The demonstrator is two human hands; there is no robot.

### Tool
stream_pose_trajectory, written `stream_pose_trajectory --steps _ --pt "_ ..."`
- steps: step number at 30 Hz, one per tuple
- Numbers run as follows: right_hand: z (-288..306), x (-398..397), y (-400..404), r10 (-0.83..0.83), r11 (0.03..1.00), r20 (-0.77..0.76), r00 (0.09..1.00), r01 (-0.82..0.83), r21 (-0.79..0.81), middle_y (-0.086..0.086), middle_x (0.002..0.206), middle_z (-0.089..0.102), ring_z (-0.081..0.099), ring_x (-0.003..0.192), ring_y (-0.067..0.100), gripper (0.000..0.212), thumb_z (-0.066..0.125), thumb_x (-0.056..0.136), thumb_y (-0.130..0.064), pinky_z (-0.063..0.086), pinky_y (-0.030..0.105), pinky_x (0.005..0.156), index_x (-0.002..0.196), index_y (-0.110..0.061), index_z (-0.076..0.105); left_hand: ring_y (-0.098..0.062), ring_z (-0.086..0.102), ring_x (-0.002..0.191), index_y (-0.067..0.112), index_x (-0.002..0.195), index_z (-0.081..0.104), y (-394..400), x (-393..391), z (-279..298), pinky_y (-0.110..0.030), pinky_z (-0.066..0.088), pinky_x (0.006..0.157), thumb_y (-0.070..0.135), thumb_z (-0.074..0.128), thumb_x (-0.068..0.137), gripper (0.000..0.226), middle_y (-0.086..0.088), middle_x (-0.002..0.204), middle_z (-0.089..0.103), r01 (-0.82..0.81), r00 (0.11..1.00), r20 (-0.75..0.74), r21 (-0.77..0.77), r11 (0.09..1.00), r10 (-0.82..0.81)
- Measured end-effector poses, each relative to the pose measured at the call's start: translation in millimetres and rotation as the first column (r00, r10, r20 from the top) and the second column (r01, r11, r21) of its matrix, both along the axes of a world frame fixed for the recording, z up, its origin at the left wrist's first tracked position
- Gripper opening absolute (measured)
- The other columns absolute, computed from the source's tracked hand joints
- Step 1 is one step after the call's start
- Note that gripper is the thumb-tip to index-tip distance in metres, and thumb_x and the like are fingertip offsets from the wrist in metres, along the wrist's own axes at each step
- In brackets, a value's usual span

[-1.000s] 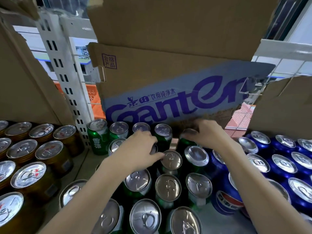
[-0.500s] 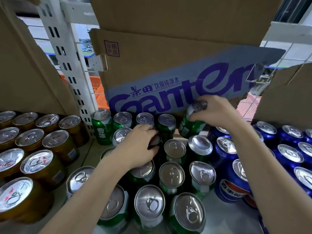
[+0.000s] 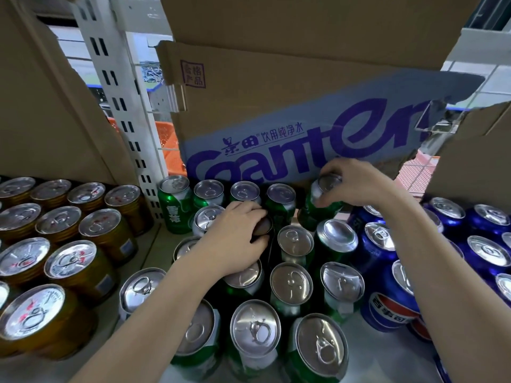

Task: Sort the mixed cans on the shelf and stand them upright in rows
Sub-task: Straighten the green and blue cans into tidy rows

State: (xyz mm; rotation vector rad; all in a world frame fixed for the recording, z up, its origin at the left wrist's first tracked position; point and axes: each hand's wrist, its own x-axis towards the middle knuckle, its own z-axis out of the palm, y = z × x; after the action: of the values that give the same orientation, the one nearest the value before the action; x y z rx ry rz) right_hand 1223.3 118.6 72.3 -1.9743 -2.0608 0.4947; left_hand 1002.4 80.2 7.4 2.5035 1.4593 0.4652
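Green cans (image 3: 290,286) fill the middle of the shelf (image 3: 149,250), upright and roughly in rows; gold cans (image 3: 59,225) stand in tidy rows on the left, blue cans (image 3: 486,244) on the right, so the sorting by colour looks largely done, as far as this view reaches.

What remains seems to be the back of the green block; the right hand (image 3: 356,183) has its fingers and thumb curled round the top of one green can (image 3: 318,208), which leans to the left instead of standing straight, at the right end of the rear row, just in front of the cardboard box (image 3: 249,106) printed in purple; whether its base touches the shelf is hidden behind the cans in front; it probably needs only to be set upright in the gap beside its neighbour.

The left hand (image 3: 237,236) lies over a dark can top (image 3: 262,226) in the second row, fingers bent down around it; I cannot tell if it truly clamps that can or merely steadies it.

A few green cans nearest the camera sit a little unevenly; judged from here, some straightening is left.
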Motion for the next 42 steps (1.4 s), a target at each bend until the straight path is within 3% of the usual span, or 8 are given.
stream_pose_trajectory --steps 4,9,20,24,31,37,40,42 --pt "-12.3 -12.5 11.3 -0.097 0.995 0.080 0.992 0.097 0.009 0.003 0.102 0.055 0.049 0.088 0.018 0.062 0.078 0.066 -0.047 0.038 0.026 0.070 0.113 -0.013 0.058 -0.014 0.031 0.126 0.015 0.137 0.044 -0.2 0.0 -0.4 -0.022 0.023 0.105 0.028 0.054 0.088 0.052 0.004 0.138 0.042 -0.003 0.999 0.037 0.001 1.000 0.003" --pt "-23.1 -22.3 18.9 -0.179 0.983 0.100 0.979 0.182 -0.020 0.010 0.108 0.059 0.059 0.097 0.027 0.070 0.075 0.070 -0.050 0.052 0.034 0.080 0.120 -0.006 0.054 -0.014 0.032 0.126 0.013 0.136 0.046 0.3 -0.9 -1.8 -0.016 0.019 0.102 0.026 0.055 0.088 0.050 0.003 0.136 0.045 0.003 0.998 0.060 0.021 1.000 -0.004" --pt "-35.4 -27.0 7.9 -0.194 0.978 0.076 0.978 0.199 -0.063 0.017 0.115 0.056 0.054 0.100 0.030 0.055 0.055 0.087 -0.048 0.037 0.027 0.073 0.115 0.000 0.055 -0.012 0.031 0.124 0.015 0.137 0.044 1.4 -0.9 -2.4 -0.006 0.013 0.092 0.026 0.054 0.090 0.049 0.006 0.135 0.044 0.018 0.998 0.055 0.025 1.000 -0.019" --pt "-36.8 -37.2 -4.5 -0.184 0.983 0.189 0.965 0.179 0.043 0.017 0.119 0.053 0.051 0.108 0.035 0.055 0.050 0.088 -0.053 0.040 0.034 0.079 0.114 -0.004 0.054 -0.013 0.030 0.128 0.015 0.139 0.040 1.5 -1.4 -1.2 -0.013 0.017 0.101 0.027 0.054 0.090 0.053 0.004 0.139 0.041 0.028 0.999 0.037 0.005 1.000 -0.029" --pt "-30.3 -76.0 -33.8 0.017 0.956 0.098 0.995 -0.044 0.289 0.010 0.112 0.058 0.053 0.103 0.028 0.039 0.054 0.089 -0.039 0.039 0.032 0.081 0.118 -0.013 0.058 -0.012 0.036 0.130 0.022 0.142 0.036 -6.1 -39.6 16.3 -0.028 0.030 0.109 0.035 0.053 0.091 0.055 0.005 0.142 0.041 -0.004 1.000 0.005 0.041 0.999 0.003" --pt "-35.4 -106.6 -47.0 0.085 0.987 0.073 0.994 -0.094 0.129 0.007 0.115 0.057 0.054 0.107 0.027 0.049 0.060 0.083 -0.049 0.044 0.033 0.081 0.120 -0.017 0.056 -0.020 0.051 0.113 0.016 0.118 0.055 1.7 -78.3 27.0 -0.028 0.041 0.088 0.051 0.056 0.084 0.049 0.000 0.118 0.055 -0.104 0.992 -0.066 -0.012 0.994 0.103" --pt "-41.9 -114.8 -41.8 0.119 0.993 0.123 0.985 -0.116 -0.032 0.007 0.116 0.054 0.054 0.104 0.028 0.056 0.064 0.077 -0.050 0.044 0.032 0.077 0.120 -0.018 0.051 -0.024 0.056 0.096 0.022 0.086 0.045 14.9 -72.4 24.5 -0.029 0.039 0.071 0.059 0.061 0.075 0.041 0.002 0.092 0.052 -0.072 0.986 -0.155 -0.071 0.995 0.061" --pt "-42.5 -117.6 -39.1 0.128 0.990 0.170 0.977 -0.117 -0.073 0.007 0.115 0.054 0.054 0.103 0.029 0.053 0.064 0.078 -0.045 0.043 0.032 0.075 0.119 -0.017 0.050 -0.024 0.055 0.089 0.022 0.088 0.044 21.5 -67.5 25.0 -0.030 0.042 0.069 0.058 0.064 0.073 0.044 0.001 0.088 0.047 -0.077 0.973 -0.226 -0.134 0.988 0.045"
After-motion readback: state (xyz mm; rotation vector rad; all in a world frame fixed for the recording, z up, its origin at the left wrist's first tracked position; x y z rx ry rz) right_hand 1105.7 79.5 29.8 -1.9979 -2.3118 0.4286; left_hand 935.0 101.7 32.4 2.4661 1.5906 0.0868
